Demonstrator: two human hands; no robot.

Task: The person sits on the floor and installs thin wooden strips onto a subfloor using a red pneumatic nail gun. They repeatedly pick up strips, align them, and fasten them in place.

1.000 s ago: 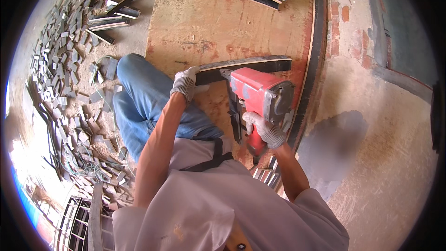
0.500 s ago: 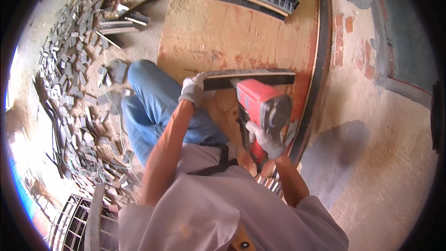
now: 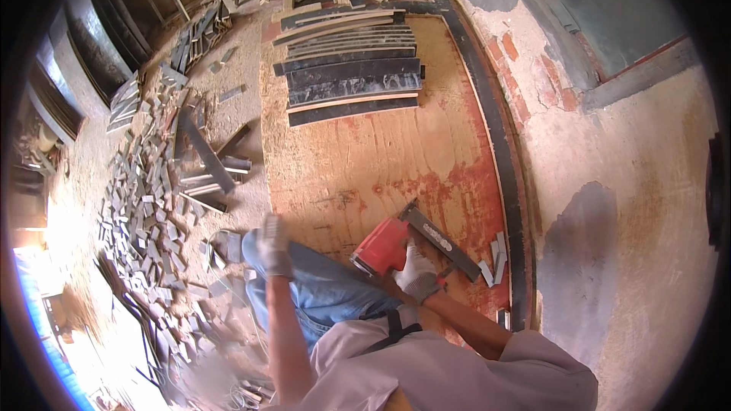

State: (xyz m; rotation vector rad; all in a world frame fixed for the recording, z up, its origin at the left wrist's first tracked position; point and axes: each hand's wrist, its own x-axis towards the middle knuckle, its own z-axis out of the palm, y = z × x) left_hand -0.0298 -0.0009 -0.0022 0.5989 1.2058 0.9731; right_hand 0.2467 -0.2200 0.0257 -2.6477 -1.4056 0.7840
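Observation:
My right hand, in a pale knit glove, is wrapped round the handle of a red nail gun. The gun lies tipped on its side low over the plywood sheet, its long dark magazine slanting toward the right edge. Smeared by motion, my gloved left hand is above my bent left knee, beside my jeans; its fingers cannot be made out. No board shows beneath either hand.
Dark-faced wooden strips are stacked at the sheet's far end. Small grey nail strips lie near its right edge, bordered by a dark rail. Many offcuts litter the floor at left. A patched wall rises at right.
The nail gun has come off the dark board strip and turned sideways. My left hand has moved left off that strip, which no longer shows on the sheet. The view now reaches farther ahead.

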